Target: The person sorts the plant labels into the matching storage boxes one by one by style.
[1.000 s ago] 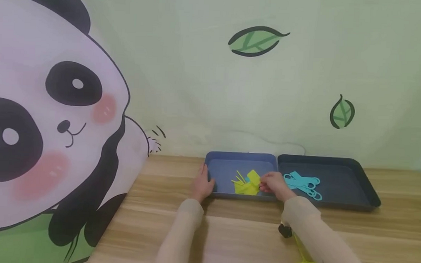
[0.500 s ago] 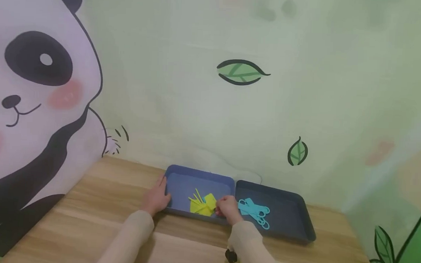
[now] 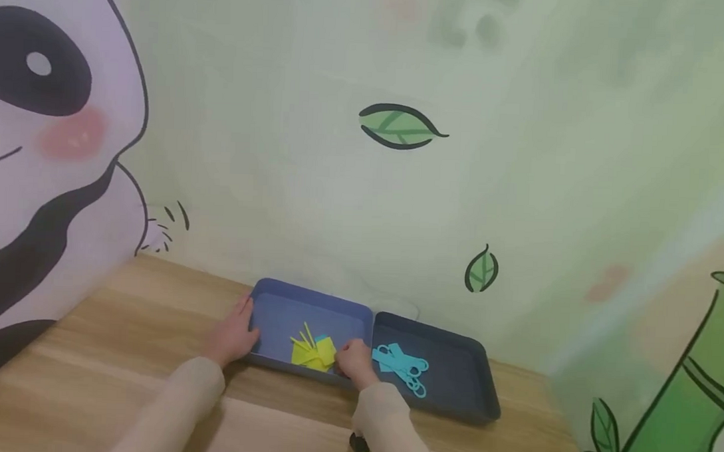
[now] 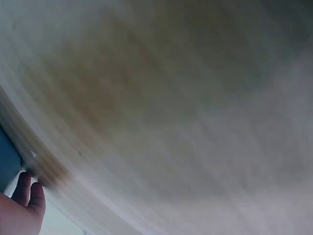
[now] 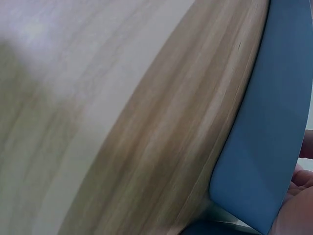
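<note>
In the head view my left hand [image 3: 231, 334] grips the left end of a blue tray [image 3: 275, 313], its thumb at the rim. Two fingertips of it show at the lower left of the left wrist view. My right hand [image 3: 355, 360] is inside that tray at the right, fingers curled at the edge of a pile of flat yellow pieces with thin stems [image 3: 321, 352]. Whether the fingertips pinch a yellow piece is hidden. A bit of light blue [image 3: 320, 337] shows behind the pile. In the right wrist view the tray's outer wall [image 5: 264, 122] covers part of my hand.
A dark tray [image 3: 461, 379] adjoins the blue one on the right and holds several light blue pieces with ring ends [image 3: 401, 367]. Both stand on a wooden table [image 3: 174, 299] against a painted wall [image 3: 315, 184]. A pale cable [image 3: 410, 306] runs behind them.
The head view has turned to the right and tilted, so the trays and hands appear farther left. Both hands keep about the same places at the blue tray.
</note>
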### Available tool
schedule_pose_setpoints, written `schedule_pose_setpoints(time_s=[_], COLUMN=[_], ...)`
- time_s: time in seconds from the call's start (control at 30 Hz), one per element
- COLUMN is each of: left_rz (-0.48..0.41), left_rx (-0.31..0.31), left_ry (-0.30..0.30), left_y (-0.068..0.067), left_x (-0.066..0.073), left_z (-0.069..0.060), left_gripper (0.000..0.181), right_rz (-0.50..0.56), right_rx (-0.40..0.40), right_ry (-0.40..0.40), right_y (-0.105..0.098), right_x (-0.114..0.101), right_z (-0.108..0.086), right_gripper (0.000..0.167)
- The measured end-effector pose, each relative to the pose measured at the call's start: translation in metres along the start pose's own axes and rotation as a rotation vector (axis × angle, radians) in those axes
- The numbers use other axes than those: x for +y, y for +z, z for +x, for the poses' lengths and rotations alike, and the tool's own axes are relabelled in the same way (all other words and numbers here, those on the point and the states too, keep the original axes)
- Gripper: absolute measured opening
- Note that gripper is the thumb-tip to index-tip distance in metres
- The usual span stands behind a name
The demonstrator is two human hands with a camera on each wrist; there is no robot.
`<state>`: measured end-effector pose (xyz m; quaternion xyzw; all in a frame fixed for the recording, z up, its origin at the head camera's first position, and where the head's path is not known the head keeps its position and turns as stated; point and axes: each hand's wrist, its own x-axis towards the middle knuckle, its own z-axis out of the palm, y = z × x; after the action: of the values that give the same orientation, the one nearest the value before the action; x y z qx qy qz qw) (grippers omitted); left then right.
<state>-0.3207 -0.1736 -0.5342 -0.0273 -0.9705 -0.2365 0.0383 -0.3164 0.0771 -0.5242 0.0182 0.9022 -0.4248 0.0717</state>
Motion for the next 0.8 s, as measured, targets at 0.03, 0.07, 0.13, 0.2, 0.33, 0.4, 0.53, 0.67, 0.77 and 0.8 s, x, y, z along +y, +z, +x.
schedule_pose_setpoints(time_s=[0.03, 0.07, 0.13, 0.2, 0.33, 0.4, 0.53, 0.67, 0.77, 0.8], left_rz=[-0.009, -0.018, -0.050, -0.063, -0.058, -0.058, -0.092, -0.084, -0.057, -0.051], left_rx=[-0.020, -0.035, -0.051, -0.045, -0.032, -0.032, -0.032, -0.038, -0.037, -0.034], left_ry=[-0.005, -0.010, -0.023, -0.050, -0.087, -0.089, -0.092, -0.111, -0.119, -0.119], left_y=[0.003, 0.006, 0.012, 0.016, 0.018, 0.016, 0.012, 0.008, 0.008, 0.009], left_x=[0.005, 0.010, 0.018, 0.024, 0.028, 0.027, 0.030, 0.028, 0.029, 0.030], left_z=[0.003, 0.005, 0.010, 0.013, 0.014, 0.013, 0.013, 0.011, 0.013, 0.014], left_gripper=[0.066, 0.067, 0.067, 0.067, 0.068, 0.068, 0.067, 0.067, 0.067, 0.067], right_rz=[-0.040, -0.078, -0.135, -0.170, -0.176, -0.176, -0.179, -0.116, -0.088, -0.083], right_rx=[0.018, 0.034, 0.050, 0.038, 0.011, 0.006, -0.001, -0.045, -0.062, -0.060], right_ry=[-0.006, -0.012, -0.024, -0.035, -0.039, -0.030, -0.035, -0.066, -0.112, -0.128], right_y=[-0.005, -0.011, -0.023, -0.032, -0.040, -0.039, -0.043, -0.045, -0.052, -0.056], right_x=[0.001, 0.003, 0.004, 0.004, 0.002, 0.001, -0.001, -0.005, -0.006, -0.006], right_z=[0.002, 0.003, 0.006, 0.007, 0.010, 0.010, 0.011, 0.009, 0.005, 0.002], right_gripper=[0.017, 0.019, 0.023, 0.022, 0.015, 0.014, 0.014, 0.016, 0.019, 0.020])
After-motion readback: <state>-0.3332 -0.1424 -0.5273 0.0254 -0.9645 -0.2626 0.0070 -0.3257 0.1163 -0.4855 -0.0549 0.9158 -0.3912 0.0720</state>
